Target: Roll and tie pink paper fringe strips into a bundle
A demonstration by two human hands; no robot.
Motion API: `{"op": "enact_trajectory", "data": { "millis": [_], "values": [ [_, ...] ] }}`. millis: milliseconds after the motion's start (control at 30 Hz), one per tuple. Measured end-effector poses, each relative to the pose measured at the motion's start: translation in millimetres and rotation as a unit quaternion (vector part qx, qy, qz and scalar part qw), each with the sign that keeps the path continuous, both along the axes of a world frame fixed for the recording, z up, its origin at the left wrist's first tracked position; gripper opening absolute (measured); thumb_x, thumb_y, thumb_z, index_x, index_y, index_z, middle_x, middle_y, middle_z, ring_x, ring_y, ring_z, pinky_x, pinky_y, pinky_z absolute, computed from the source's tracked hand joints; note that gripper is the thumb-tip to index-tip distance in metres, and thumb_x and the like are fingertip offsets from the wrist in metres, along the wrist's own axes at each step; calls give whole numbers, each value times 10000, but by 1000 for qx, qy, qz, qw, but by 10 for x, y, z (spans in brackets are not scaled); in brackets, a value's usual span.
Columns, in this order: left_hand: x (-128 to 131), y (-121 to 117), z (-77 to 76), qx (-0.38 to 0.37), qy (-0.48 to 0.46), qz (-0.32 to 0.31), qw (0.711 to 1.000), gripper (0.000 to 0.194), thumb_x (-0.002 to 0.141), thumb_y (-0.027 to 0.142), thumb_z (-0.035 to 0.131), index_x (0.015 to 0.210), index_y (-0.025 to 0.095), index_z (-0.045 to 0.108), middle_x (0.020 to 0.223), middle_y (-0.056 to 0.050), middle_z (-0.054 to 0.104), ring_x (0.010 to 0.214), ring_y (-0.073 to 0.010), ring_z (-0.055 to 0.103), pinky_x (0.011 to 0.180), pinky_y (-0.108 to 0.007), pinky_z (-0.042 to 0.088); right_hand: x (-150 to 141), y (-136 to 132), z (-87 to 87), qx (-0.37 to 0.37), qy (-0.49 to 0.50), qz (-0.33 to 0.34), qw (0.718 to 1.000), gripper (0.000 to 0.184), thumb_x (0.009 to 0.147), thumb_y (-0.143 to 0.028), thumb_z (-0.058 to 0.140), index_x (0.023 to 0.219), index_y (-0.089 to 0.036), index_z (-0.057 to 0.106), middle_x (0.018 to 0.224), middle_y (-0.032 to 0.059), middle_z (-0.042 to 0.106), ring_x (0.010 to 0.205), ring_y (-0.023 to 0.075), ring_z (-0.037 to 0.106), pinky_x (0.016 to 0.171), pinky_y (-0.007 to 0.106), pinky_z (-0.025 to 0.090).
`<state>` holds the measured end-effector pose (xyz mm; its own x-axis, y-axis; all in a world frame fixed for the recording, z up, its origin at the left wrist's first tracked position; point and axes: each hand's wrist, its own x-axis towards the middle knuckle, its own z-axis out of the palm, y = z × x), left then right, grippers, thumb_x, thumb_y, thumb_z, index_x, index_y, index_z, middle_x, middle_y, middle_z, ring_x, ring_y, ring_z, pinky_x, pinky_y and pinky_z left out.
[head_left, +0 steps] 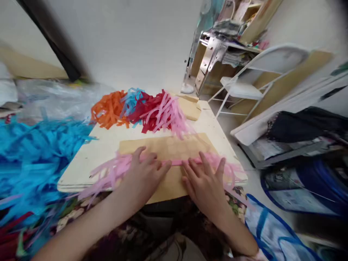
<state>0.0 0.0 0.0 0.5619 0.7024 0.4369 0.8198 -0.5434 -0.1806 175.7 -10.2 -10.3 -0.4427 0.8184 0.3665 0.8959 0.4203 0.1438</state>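
A brown cardboard sheet point(168, 146) lies on a small cream table point(89, 156). Across it runs a strip of pink fringed paper point(108, 174). My left hand point(144, 174) lies flat on the strip at the sheet's left half, fingers stretched out. My right hand point(203, 183) presses flat on the strip beside it, fingers spread. The fingertips of both hands nearly meet at the middle. Behind the sheet sits a heap of orange point(108, 108), light blue, dark red point(148, 107) and pink fringe point(168, 112).
A big pile of blue fringe point(29, 152) fills the left side. More cardboard pieces point(190, 107) lie at the table's far end. A white folding chair point(244, 87) and cluttered shelves point(225, 40) stand at the right, with bags point(299, 188) on the floor.
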Motion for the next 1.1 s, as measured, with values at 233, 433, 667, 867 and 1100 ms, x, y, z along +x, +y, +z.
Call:
{"op": "enact_trajectory", "data": {
  "millis": [233, 433, 667, 867, 1100],
  "values": [
    [1, 87, -9, -18, -10, -35, 999, 123, 693, 135, 527, 598, 197, 574, 550, 12, 553, 642, -158, 488, 758, -419, 290, -10, 5, 28, 11, 15, 35, 999, 156, 760, -260, 500, 872, -224, 603, 1054, 6, 555, 1076, 277, 357, 926, 608, 0],
    [-7, 166, -25, -90, -65, -31, 993, 157, 734, 220, 524, 590, 205, 584, 596, 32, 580, 667, -148, 482, 717, -385, 260, -62, 72, 66, -2, 22, 49, 999, 36, 705, -190, 565, 688, -190, 598, 965, 10, 561, 899, 208, 418, 940, 462, 170],
    [-8, 228, -24, -96, -85, -48, 991, 187, 731, 198, 512, 555, 179, 570, 539, 39, 570, 626, -139, 479, 698, -366, 259, -151, 242, 92, -82, 20, 94, 992, 167, 778, -204, 469, 653, -180, 576, 708, 15, 563, 743, 175, 422, 750, 346, 270],
    [34, 268, -100, 0, -14, -69, 998, 211, 716, 153, 488, 508, 143, 528, 495, -4, 530, 592, -161, 474, 671, -365, 297, -223, 302, 77, -89, 20, 120, 989, 170, 766, -175, 460, 628, -166, 560, 647, 25, 546, 706, 171, 414, 735, 328, 253],
    [81, 237, -110, 17, 60, 7, 998, 201, 706, 104, 443, 518, 127, 509, 505, -50, 513, 585, -195, 475, 654, -388, 345, -245, 304, 77, -62, -42, 76, 994, 154, 758, -182, 431, 663, -145, 546, 676, 67, 542, 708, 200, 418, 720, 339, 259]
  ]
}}
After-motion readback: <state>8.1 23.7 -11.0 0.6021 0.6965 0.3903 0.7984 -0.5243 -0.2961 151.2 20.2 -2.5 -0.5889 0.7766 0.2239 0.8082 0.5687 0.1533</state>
